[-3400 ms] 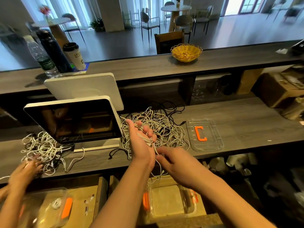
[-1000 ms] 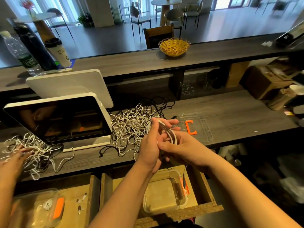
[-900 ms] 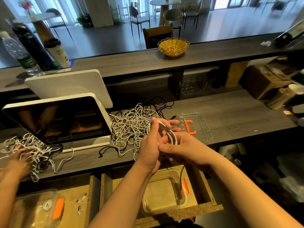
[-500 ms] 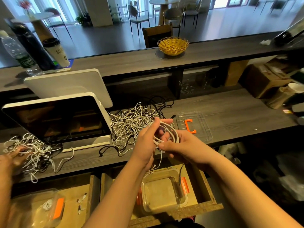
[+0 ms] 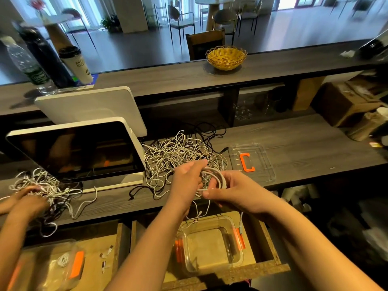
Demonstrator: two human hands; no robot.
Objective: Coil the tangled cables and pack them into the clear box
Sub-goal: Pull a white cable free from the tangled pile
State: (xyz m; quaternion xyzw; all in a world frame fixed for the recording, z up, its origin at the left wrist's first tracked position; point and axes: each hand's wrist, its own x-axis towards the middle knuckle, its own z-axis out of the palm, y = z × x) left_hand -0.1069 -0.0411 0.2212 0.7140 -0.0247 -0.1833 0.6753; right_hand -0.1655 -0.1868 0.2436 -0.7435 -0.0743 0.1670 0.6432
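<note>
Here, a person coiled a white cable (image 5: 217, 178) above the edge of a dark wooden counter (image 5: 304, 148), both hands meeting over the work. The left hand (image 5: 185, 182) curled its fingers around the near side of the coil, while the right hand (image 5: 235, 191) pinched the loops between thumb and fingers, holding them together. Loose ends of the cable hung down from the hands toward an open clear box (image 5: 212, 245) with orange latches, which sat in a drawer (image 5: 270, 248) just below the counter's edge; the box appeared to hold no coiled cable. Just beyond the hands, a tangled pile of white and black cables (image 5: 178, 154) lay spread on the counter, beside a white-framed screen (image 5: 77, 152) on the left. To the right of the pile rested a clear lid (image 5: 262, 162) with an orange clip (image 5: 246, 162) lying on it. At far left, another person's hands (image 5: 27, 198) rested in a second tangle of cables (image 5: 48, 185), and below them stood a second clear box (image 5: 48, 267) with a small white coil inside. On the raised ledge behind stood a yellow wicker basket (image 5: 226, 57), a paper cup (image 5: 76, 65) and a water bottle (image 5: 27, 64).
</note>
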